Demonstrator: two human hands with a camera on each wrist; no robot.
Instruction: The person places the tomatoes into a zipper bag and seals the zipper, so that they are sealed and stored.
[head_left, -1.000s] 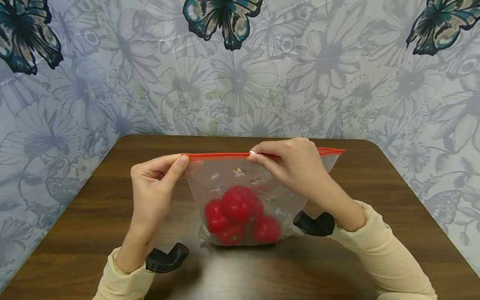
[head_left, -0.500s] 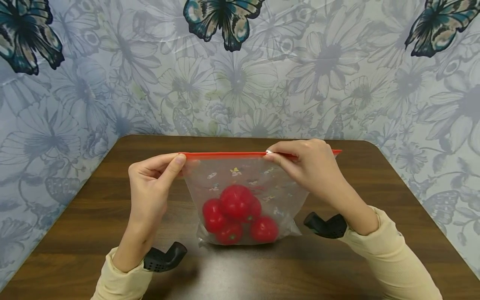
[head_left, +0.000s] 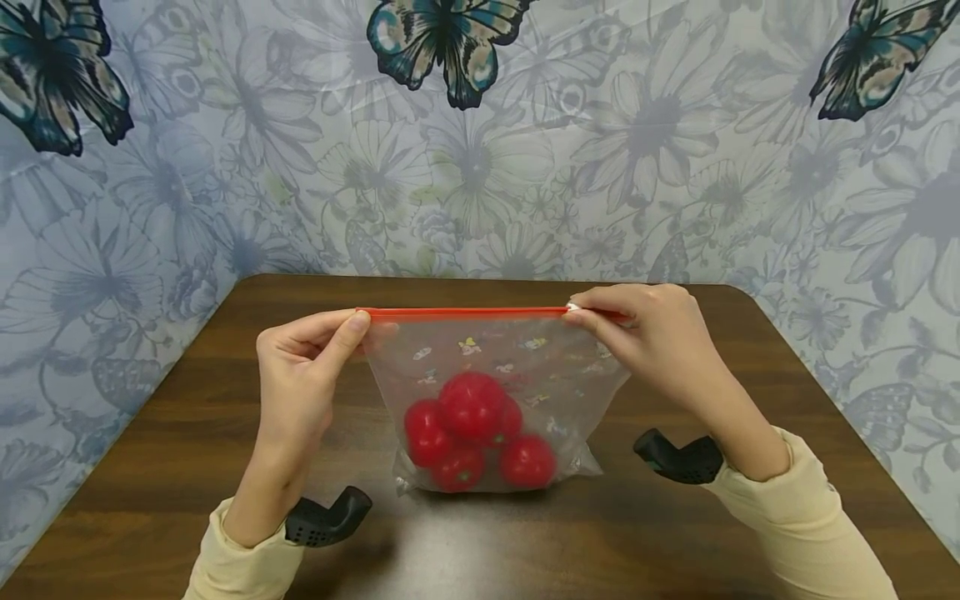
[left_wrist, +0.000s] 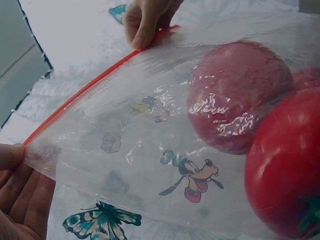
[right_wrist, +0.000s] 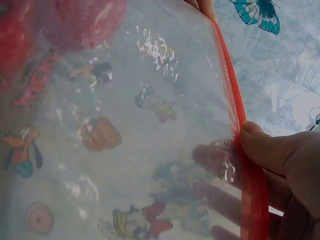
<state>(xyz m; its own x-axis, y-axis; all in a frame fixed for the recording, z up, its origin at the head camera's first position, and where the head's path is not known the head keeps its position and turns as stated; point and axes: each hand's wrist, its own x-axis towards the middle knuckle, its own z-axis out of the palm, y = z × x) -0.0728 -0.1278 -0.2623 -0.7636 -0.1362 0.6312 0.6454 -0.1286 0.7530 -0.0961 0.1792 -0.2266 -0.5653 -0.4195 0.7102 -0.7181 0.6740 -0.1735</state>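
A clear zip bag [head_left: 577, 367] with small cartoon prints stands upright on the table, its red zip strip [head_left: 465, 313] stretched level along the top. Several red tomatoes [head_left: 472, 407] lie in the bottom of the bag. My left hand [head_left: 300, 358] pinches the left end of the strip between thumb and forefinger. At the strip's right part, my right hand [head_left: 660, 333] pinches the small white slider [head_left: 573, 307], covering the right end of the strip. In the right wrist view, the thumb [right_wrist: 265, 145] presses the red strip from outside and other fingers show through the plastic.
Under the bag is a dark wooden table [head_left: 480, 550] with rounded far corners. A pale floral cloth [head_left: 480, 183] with teal butterflies hangs behind it. Black wrist mounts [head_left: 330, 518] sit by both cuffs.
My right hand has slid rightward along the red strip with the white slider, toward the right end. The left hand has stayed nearly in place, and the tomatoes have barely shifted.
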